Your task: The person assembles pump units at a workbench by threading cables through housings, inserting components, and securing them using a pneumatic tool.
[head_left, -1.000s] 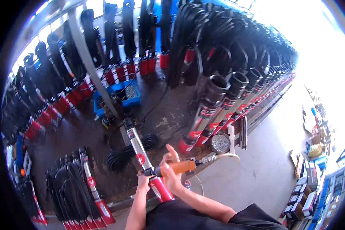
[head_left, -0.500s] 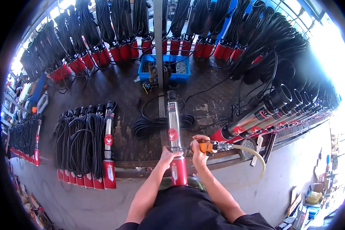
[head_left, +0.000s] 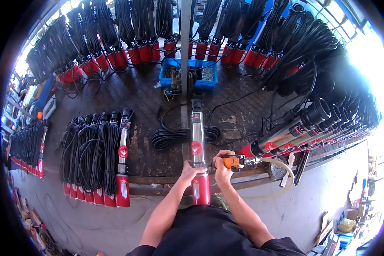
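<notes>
A long submersible pump [head_left: 197,132] with a silver body, a red round label and a red lower end lies across the bench edge, pointing at me. My left hand [head_left: 189,173] grips it at the joint above the red end, thumb across the top. My right hand [head_left: 222,167] is wrapped round an orange air screwdriver [head_left: 233,161], held level with its tip against or close to the same joint; the exact contact is too small to make out. A pale air hose [head_left: 283,167] runs from the tool's rear. Under the pump lies a black cable coil [head_left: 170,139].
Several pumps with coiled cables [head_left: 91,158] lie to the left. More pumps [head_left: 292,132] lean in a row at the right, others stand along the back. A blue parts bin [head_left: 209,85] sits behind a grey upright post [head_left: 185,47]. The wooden bench [head_left: 153,164] ends near my wrists.
The whole scene has shifted slightly right in the picture. Both hands keep their holds on the pump and the air screwdriver; the hose has swung a little.
</notes>
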Tool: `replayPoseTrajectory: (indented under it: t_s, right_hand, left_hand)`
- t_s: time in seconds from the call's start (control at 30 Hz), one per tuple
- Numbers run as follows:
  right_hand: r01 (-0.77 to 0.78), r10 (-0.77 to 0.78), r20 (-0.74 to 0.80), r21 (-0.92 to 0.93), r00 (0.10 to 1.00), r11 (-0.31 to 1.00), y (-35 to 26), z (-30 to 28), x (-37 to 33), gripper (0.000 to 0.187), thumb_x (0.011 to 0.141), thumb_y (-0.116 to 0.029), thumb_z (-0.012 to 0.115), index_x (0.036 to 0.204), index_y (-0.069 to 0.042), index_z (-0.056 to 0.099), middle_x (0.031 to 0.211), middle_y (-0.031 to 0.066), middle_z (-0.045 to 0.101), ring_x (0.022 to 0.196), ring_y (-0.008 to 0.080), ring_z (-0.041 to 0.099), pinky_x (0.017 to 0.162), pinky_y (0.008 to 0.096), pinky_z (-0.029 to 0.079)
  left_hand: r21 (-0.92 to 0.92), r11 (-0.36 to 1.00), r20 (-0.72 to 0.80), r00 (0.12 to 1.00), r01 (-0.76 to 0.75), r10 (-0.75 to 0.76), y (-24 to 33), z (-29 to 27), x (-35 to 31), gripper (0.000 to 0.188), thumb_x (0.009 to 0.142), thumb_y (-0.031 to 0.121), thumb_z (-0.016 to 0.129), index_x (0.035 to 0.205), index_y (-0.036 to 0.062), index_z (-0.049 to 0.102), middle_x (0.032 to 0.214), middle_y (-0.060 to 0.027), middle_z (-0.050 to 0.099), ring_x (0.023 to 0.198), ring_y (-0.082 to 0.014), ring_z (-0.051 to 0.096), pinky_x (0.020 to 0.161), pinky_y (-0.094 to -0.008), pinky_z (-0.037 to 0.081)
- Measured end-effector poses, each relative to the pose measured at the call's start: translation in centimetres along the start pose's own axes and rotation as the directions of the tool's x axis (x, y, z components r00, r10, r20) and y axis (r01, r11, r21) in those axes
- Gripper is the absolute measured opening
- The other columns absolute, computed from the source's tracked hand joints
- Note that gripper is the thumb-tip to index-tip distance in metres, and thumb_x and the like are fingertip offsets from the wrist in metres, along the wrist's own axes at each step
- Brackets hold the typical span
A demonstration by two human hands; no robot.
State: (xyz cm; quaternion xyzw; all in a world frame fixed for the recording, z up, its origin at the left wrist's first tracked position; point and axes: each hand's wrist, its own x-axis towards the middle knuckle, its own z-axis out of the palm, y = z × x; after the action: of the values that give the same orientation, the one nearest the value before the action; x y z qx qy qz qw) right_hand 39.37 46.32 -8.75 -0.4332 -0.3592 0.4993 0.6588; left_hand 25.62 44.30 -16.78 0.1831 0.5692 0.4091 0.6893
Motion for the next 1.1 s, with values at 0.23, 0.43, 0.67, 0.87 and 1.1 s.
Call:
replayPoseTrajectory:
  t_s: [0.23, 0.43, 0.67, 0.87, 1.1]
  right_hand:
    - [0.076, -0.076, 0.02, -0.025, 0.997, 0.997, 0.7, -0.1, 0.1, 0.026, 0.083, 0.011, 0.055, 0.102, -0.007, 0.051, 0.086, 0.0047, 0.057, 0.073, 0.0127, 0.058, 0.069, 0.0258, 0.049]
    - [0.09, -0.087, 0.053, -0.052, 0.995, 0.995, 0.5, 0.0, -0.3, 0.026, 0.083, 0.01, 0.053, 0.102, -0.007, 0.048, 0.089, 0.0069, 0.055, 0.073, 0.0148, 0.057, 0.068, 0.0273, 0.048]
    - [0.164, -0.145, 0.141, -0.14, 0.979, 0.976, 0.9, -0.1, -0.1, 0.025, 0.083, 0.01, 0.053, 0.101, -0.007, 0.048, 0.088, 0.007, 0.056, 0.072, 0.0141, 0.057, 0.066, 0.026, 0.047]
    - [0.096, -0.093, 0.042, -0.089, 0.995, 0.991, 1.2, -0.1, -0.2, 0.025, 0.082, 0.009, 0.054, 0.101, -0.007, 0.049, 0.088, 0.0067, 0.057, 0.072, 0.0142, 0.058, 0.065, 0.0262, 0.047]
    - [0.115, -0.115, 0.012, -0.019, 0.993, 0.993, 1.1, -0.2, -0.5, 0.03, 0.082, 0.012, 0.055, 0.105, -0.006, 0.049, 0.087, 0.0071, 0.058, 0.07, 0.0142, 0.058, 0.064, 0.0266, 0.049]
  left_hand:
    - [0.01, 1.0, 0.017, 1.0, 0.015, -0.015, 0.7, 0.4, -0.5, 0.08, 0.067, 0.008, 0.088, 0.124, -0.0008, 0.032, 0.103, -0.0176, 0.059, 0.081, -0.0243, 0.068, 0.062, -0.0403, 0.06]
    - [0.007, 1.0, 0.01, 1.0, -0.02, 0.02, 0.7, 0.3, -0.6, 0.077, 0.069, 0.006, 0.086, 0.123, -0.0029, 0.032, 0.103, -0.0182, 0.059, 0.082, -0.0245, 0.069, 0.062, -0.04, 0.06]
    - [0.025, 1.0, -0.005, 1.0, -0.011, 0.011, 1.0, 0.5, -0.8, 0.075, 0.07, 0.006, 0.086, 0.122, -0.0039, 0.034, 0.105, -0.0191, 0.058, 0.086, -0.0251, 0.068, 0.069, -0.04, 0.06]
    - [0.018, 0.998, 0.004, 0.998, -0.062, 0.062, 0.2, 0.2, -0.4, 0.078, 0.069, 0.009, 0.087, 0.124, -0.0044, 0.034, 0.108, -0.0192, 0.056, 0.09, -0.0246, 0.066, 0.07, -0.0401, 0.059]
    - [0.041, 0.999, -0.013, 0.999, -0.031, 0.032, 0.4, 0.3, -0.6, 0.077, 0.069, 0.01, 0.087, 0.122, -0.0039, 0.034, 0.106, -0.0187, 0.056, 0.086, -0.0241, 0.067, 0.069, -0.039, 0.059]
